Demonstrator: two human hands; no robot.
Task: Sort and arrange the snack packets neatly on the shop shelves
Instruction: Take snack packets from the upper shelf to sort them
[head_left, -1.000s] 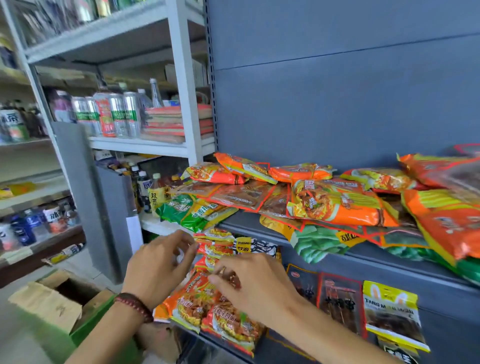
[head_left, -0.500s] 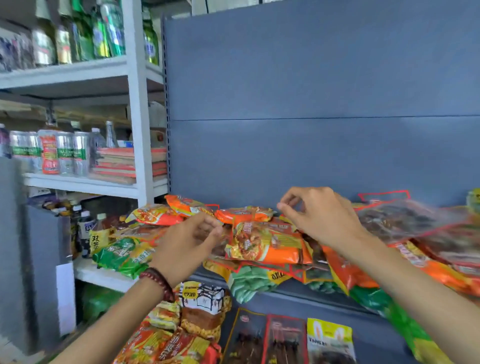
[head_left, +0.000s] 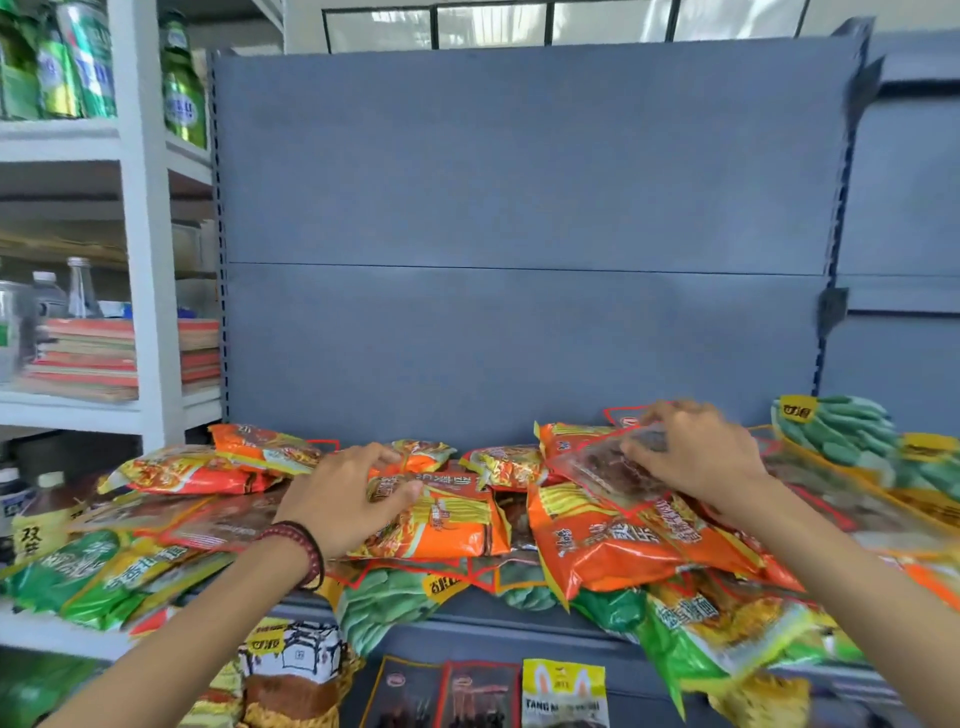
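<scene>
A jumbled heap of snack packets covers the grey shelf (head_left: 467, 621): orange ones, green ones and clear red-edged ones. My left hand (head_left: 343, 499), with a bead bracelet at the wrist, rests on an orange packet (head_left: 452, 525) in the middle of the heap, thumb hooked over its top edge. My right hand (head_left: 696, 452) grips a clear red-edged packet of dark snacks (head_left: 608, 470) lying on top of the pile to the right. Green packets (head_left: 98, 577) hang over the shelf's left front edge.
A bare grey back panel (head_left: 519, 234) rises behind the heap. To the left, a white rack (head_left: 145, 260) holds cans, bottles and stacked red boxes (head_left: 93, 353). Hanging packets (head_left: 563, 693) and more snacks sit on the level below.
The view rose from the lower shelf to the upper heap. Both hands moved up onto it; the left settled on an orange packet, the right took hold of the clear packet.
</scene>
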